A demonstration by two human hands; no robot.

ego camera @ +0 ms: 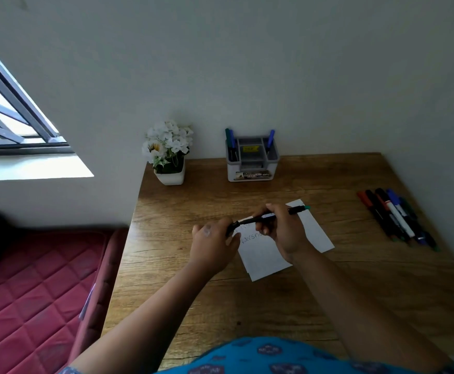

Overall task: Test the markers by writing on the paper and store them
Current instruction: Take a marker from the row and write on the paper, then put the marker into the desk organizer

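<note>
Both hands (pixel 247 233) grip marker (pixel 270 215) above paper (pixel 314 230).

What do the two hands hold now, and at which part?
One marker: the right hand grips its barrel near the middle, and the left hand pinches its dark left end, seemingly the cap.

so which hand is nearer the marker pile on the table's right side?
Right. The right hand holds a marker over the paper, closer to the marker pile; the left hand sits further left.
</note>
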